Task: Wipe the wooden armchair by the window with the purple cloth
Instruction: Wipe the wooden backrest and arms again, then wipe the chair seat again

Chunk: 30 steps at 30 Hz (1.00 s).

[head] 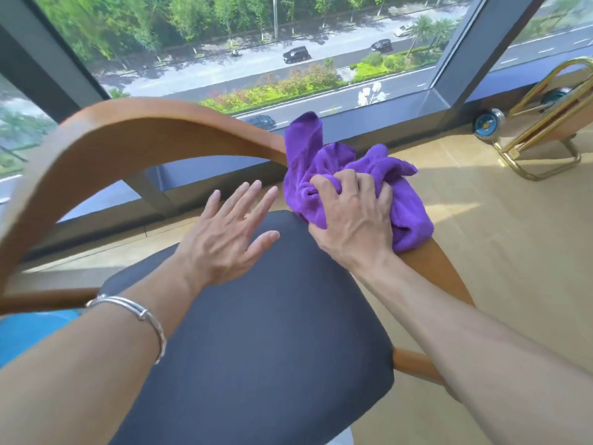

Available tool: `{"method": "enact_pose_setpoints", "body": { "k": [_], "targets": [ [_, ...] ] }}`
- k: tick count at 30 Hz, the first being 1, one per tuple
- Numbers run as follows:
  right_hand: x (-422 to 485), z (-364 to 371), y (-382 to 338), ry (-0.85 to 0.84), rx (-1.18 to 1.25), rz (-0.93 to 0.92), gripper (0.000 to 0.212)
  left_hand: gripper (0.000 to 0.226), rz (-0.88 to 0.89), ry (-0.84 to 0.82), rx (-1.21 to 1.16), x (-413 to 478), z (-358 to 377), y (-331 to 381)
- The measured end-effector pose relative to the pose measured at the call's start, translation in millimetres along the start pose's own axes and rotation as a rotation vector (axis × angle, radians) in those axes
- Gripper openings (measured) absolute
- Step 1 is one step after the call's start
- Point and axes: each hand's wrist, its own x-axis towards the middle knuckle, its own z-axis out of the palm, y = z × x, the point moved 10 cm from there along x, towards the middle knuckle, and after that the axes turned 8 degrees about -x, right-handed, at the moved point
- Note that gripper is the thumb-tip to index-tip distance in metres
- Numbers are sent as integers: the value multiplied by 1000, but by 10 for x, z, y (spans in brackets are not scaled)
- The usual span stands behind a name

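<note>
The wooden armchair (128, 136) stands before the window, its curved brown backrest arching over a dark blue seat cushion (256, 332). My right hand (349, 216) grips the bunched purple cloth (321, 155) against the chair's right arm rail, where the rail meets the backrest. Part of the cloth drapes up over the rail. My left hand (231, 232) lies flat with straight fingers on the back of the seat cushion, a silver bangle on its wrist.
A floor-to-ceiling window (256, 59) with dark frames runs behind the chair, overlooking a road. A gold-framed luggage trolley (542, 130) with wheels stands at the right on the beige tiled floor (497, 236). Something blue (32, 332) lies at the lower left.
</note>
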Motion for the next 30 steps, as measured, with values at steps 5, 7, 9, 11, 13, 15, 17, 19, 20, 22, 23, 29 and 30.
{"method": "enact_pose_setpoints", "body": {
  "k": [5, 7, 9, 11, 13, 15, 17, 19, 20, 22, 23, 29, 30],
  "targets": [
    [-446, 42, -890, -75, 224, -224, 60, 73, -243, 65, -34, -752, -69, -467],
    [-693, 110, -1188, -119, 271, -278, 59, 77, -348, 63, -48, -1057, -29, -649],
    [-969, 201, -1427, -164, 312, -318, 59, 83, -442, 47, -54, -1355, 89, -797],
    [-1292, 340, -1654, -227, 342, -354, 62, 84, -514, 35, -68, -1639, 274, -914],
    [-1647, 500, -1871, -313, 378, -401, 67, 82, -568, 9, -99, -1904, 522, -1002],
    [-1939, 598, -2035, -366, 417, -452, 74, 77, -599, -26, -109, -2123, 763, -1053],
    [-2099, 642, -2127, -389, 414, -497, 85, 77, -617, -45, -118, -2285, 939, -1071],
    [-2097, 693, -2125, -420, 392, -486, 94, 78, -626, -44, -143, -2395, 1055, -1090],
    [-2047, 721, -2102, -439, 377, -463, 96, 77, -628, -47, -155, -2430, 1101, -1100],
    [-1886, 812, -2026, -505, 325, -409, 101, 73, -629, -58, -162, -2471, 1174, -1137],
    [-1813, 905, -1978, -598, 308, -378, 104, 73, -630, -55, -180, -2468, 1189, -1161],
    [-1336, 1203, -1607, -729, 235, -192, 102, 65, -641, -15, -245, -2319, 1211, -1241],
    [-1320, 1294, -1509, -768, 223, -144, 103, 65, -642, -13, -249, -2303, 1234, -1248]
  ]
}}
